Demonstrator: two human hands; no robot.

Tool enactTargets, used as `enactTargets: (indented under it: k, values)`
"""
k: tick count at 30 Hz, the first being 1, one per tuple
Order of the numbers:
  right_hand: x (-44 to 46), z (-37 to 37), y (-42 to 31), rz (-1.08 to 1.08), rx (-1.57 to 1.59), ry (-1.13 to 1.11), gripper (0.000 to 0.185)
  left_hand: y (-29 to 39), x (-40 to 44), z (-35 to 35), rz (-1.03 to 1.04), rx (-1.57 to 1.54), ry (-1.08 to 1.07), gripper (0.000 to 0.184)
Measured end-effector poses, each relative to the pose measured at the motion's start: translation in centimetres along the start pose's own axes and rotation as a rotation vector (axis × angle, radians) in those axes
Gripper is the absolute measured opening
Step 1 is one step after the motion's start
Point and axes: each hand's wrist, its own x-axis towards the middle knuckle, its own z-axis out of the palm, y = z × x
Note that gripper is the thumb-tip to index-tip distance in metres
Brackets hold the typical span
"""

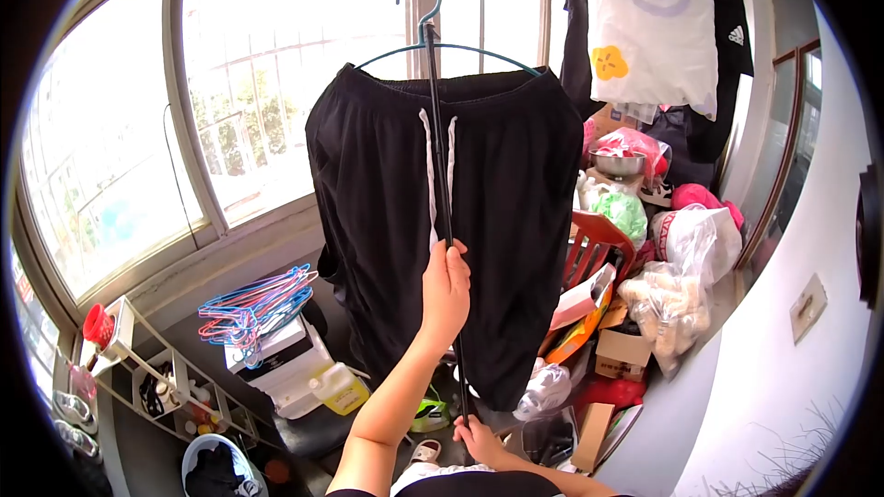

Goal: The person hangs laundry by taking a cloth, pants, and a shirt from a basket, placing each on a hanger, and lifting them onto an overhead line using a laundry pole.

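Note:
Black shorts (368, 166) with a white drawstring hang from a blue-green hanger (420, 9). The hanger is held up at the top end of a thin black pole (436, 156), which runs down in front of the shorts. My left hand (447, 287) is closed around the middle of this pole, against the front of the shorts. Lower down, near my body, my right hand (479, 440) grips the pole close to its bottom end. The exact contact between pole tip and hanger is too small to make out.
Windows (249, 64) line the left. Several hangers (258, 308) lie on a white box, beside a yellow jug (341, 388), a shelf rack (152, 364) and a bucket (198, 446). Bags (695, 239), cartons (622, 354) and a red chair (589, 244) crowd the right, below hanging laundry (649, 28).

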Motion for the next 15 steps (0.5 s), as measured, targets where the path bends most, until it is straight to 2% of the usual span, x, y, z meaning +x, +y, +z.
enactTargets:
  k: [2,3,6,8,10,11,15]
  values:
    - [0.6,-0.2,0.9,0.087,-0.002,0.000,0.012,-0.2,1.6,0.3,0.012,-0.038,-0.030,0.019]
    - [1.3,-0.1,0.2,0.040,0.021,0.112,0.011,-0.2,2.3,0.3,-0.014,-0.047,-0.081,0.023]
    - [4.4,-0.8,-0.6,-0.068,-0.004,0.240,0.013,-0.9,4.5,0.8,0.226,0.093,-0.133,0.036]
    - [7.0,-1.2,-1.8,-0.062,0.001,0.328,0.017,-1.4,5.6,0.4,0.377,0.243,-0.167,0.050]
    - [9.6,-1.9,-2.8,-0.120,0.009,0.382,0.019,-1.8,5.7,-0.3,0.402,0.281,-0.220,0.050]
    - [11.0,-2.2,-3.2,-0.135,0.049,0.402,0.020,-2.4,5.7,-0.6,0.487,0.341,-0.230,0.049]
    - [16.6,-3.9,-5.0,-0.175,0.094,0.492,0.025,-6.8,4.4,-1.7,0.443,0.283,-0.265,0.052]
